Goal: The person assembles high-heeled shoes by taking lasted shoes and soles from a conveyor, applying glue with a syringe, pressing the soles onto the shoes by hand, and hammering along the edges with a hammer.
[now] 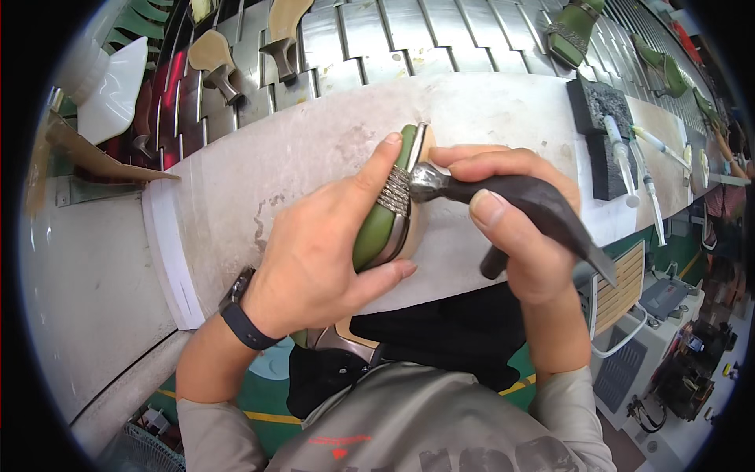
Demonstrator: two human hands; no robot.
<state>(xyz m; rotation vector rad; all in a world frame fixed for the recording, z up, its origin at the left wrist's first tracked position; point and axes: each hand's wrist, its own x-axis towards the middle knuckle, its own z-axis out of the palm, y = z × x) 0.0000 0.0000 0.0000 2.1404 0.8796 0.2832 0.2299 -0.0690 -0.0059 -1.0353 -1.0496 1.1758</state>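
Observation:
My left hand [307, 244] is wrapped round a green shoe [376, 236] with a braided silvery band, tilted on its side on the pale worktop [480, 110]. Its thumb presses near the shoe's lower end and a finger lies along the upper part. In my right hand [523, 228] is a shoemaker's hammer [543, 206], dark with a shiny round metal face. That face touches, or nearly touches, the shoe's edge beside the braided band, next to the tan sole. A second green shoe with a tan sole [344, 344] shows partly at my lap, below my left wrist.
Beyond the worktop runs a slatted metal conveyor [346, 39] carrying shoes, among them a tan-soled one [211, 53] and a green one [572, 35]. A black foam block [594, 106] with syringe-like tools [621, 161] stands at right. A white plastic container [118, 90] is at left.

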